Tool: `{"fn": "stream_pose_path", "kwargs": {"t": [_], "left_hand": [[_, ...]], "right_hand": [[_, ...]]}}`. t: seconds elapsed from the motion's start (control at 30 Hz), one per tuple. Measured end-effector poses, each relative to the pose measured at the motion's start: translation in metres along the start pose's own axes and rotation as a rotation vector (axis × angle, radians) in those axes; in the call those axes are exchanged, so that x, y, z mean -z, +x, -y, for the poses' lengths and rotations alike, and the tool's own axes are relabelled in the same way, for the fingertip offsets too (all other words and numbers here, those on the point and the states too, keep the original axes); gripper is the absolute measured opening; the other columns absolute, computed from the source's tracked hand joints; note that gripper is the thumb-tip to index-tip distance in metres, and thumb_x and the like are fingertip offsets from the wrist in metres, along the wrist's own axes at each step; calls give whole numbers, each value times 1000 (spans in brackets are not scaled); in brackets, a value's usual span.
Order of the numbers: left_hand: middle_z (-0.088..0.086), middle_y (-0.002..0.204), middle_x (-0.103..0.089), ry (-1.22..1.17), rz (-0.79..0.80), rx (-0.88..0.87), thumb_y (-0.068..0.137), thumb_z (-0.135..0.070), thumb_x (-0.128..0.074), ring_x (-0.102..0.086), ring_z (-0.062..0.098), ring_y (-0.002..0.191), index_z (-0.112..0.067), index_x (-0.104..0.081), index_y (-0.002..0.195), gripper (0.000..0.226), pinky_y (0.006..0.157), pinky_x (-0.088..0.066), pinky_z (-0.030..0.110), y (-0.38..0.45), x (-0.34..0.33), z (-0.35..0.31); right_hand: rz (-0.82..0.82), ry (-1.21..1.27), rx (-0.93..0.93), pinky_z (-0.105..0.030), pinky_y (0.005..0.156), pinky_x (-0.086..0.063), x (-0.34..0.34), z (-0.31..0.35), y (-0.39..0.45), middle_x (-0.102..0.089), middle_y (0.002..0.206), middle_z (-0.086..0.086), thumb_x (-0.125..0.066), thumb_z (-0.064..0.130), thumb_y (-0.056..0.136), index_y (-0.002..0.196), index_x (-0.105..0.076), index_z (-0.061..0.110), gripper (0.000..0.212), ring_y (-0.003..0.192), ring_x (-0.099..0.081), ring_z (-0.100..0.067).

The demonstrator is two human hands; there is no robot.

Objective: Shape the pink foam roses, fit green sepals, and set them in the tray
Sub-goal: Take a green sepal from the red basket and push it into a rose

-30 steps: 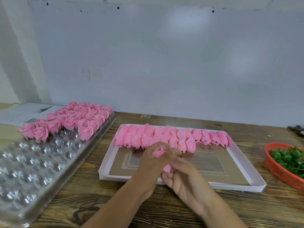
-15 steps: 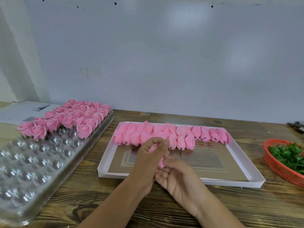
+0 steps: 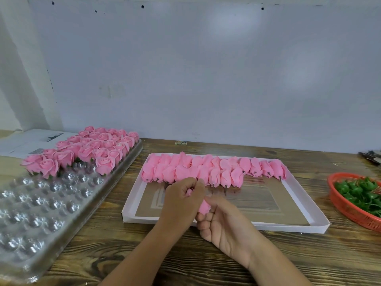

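At the far left of the frame a clear plastic tray [image 3: 51, 205] of round cups runs from the lower left corner up toward the middle; its near cups hold nothing, and its far end carries a cluster of finished pink roses [image 3: 86, 151], opened out with green showing under some of them. Behind that cluster, at the left edge, a sheet of printed paper [image 3: 26, 141] lies on the wooden table [image 3: 309, 265].

In the centre sits a shallow white box lid [image 3: 305, 205] with a brown cardboard floor. Along its far side lie two overlapping rows of unshaped pink buds [image 3: 212, 170], tips pointing away, dark stubs toward the viewer.

In front of the lid's near left part the two hands meet. The left hand [image 3: 181, 203], coming up from the bottom centre, has its fingers curled over the top of a pink foam rose [image 3: 203, 206], with a little pink showing between thumb and forefinger. The right hand [image 3: 224, 223], just right of it and palm up, cradles the lower end of the same rose in its bent fingers. The rose is held above the lid's front edge, mostly hidden by the fingers.

At the right edge a red mesh basket [image 3: 346, 209] holds green sepals [image 3: 358, 190], well apart from the hands. Dark objects at the upper right of the table are too blurred to tell
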State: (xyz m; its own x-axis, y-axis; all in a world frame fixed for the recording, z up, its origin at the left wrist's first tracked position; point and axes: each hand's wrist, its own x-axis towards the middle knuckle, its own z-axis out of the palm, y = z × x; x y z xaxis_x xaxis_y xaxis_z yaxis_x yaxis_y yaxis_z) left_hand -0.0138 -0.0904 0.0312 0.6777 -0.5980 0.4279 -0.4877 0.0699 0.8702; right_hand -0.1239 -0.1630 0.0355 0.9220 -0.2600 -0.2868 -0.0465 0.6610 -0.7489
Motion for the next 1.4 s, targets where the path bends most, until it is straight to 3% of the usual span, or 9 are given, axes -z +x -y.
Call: {"fn": "stream_pose_path", "kwargs": {"t": [0.13,0.23,0.4,0.5,0.83,0.97,1.1,1.27,1.4], "left_hand": [[-9,48,-35,10,-70,31,98,-16,-54,-34,5,48,-11,-43,54,46,48,-32,16,1,2,3],[-1,50,-36,-81,-133,163,99,-20,-50,-34,9,49,-13,-42,53,47,46,-30,19,5,5,4],[-3,49,-36,-114,-160,230,98,-21,-47,-34,8,48,-14,-45,53,46,46,-31,22,6,5,4],[2,55,-44,-97,-148,230,98,-21,-48,-41,9,52,-3,-51,62,40,49,-35,24,5,1,6],[-11,54,-44,-74,-117,214,102,-23,-42,-43,1,50,-12,-53,68,37,46,-37,12,1,-2,8],[-10,52,-40,-53,-111,184,101,-20,-44,-39,2,49,-13,-50,63,39,45,-34,14,3,-1,8],[-2,54,-41,-14,-140,188,100,-26,-49,-40,9,52,0,-54,67,42,50,-36,23,7,4,12],[-3,50,-35,-12,-145,208,97,-27,-53,-36,10,49,2,-47,61,46,48,-34,25,7,5,13],[-1,51,-36,-37,-134,237,98,-26,-53,-39,14,52,-4,-45,57,47,51,-36,32,6,4,13]], "right_hand": [[-70,-133,27,-22,51,-50,-4,1,0,-66,75,-15,-62,36,89,91,-66,5,32,56,-59,-16],[-242,-410,259,-25,52,-51,-5,5,-2,-69,78,-13,-54,24,99,94,-64,6,22,60,-60,-16],[-315,-646,552,-23,56,-51,-3,5,-5,-63,65,-1,-70,6,85,80,-73,18,14,60,-56,-11],[-322,-768,598,-24,63,-50,-1,-1,-2,-67,67,5,-73,10,84,81,-75,27,17,64,-58,-8],[-344,-862,680,-13,61,-46,2,-6,-3,-68,65,10,-73,11,84,79,-74,33,23,61,-59,-1],[-327,-892,647,-13,61,-45,0,-4,-5,-68,67,10,-72,10,84,79,-73,30,20,62,-57,0],[-335,-1008,632,-10,65,-44,3,14,-15,-72,80,12,-72,15,86,82,-74,30,16,71,-60,1],[-629,-987,675,-18,59,-48,44,70,-51,-71,70,3,-67,3,86,74,-74,19,21,60,-60,-4],[-1055,-1163,567,-27,58,-51,123,126,-86,-71,65,11,-67,19,85,76,-71,27,13,60,-67,-13]]}}
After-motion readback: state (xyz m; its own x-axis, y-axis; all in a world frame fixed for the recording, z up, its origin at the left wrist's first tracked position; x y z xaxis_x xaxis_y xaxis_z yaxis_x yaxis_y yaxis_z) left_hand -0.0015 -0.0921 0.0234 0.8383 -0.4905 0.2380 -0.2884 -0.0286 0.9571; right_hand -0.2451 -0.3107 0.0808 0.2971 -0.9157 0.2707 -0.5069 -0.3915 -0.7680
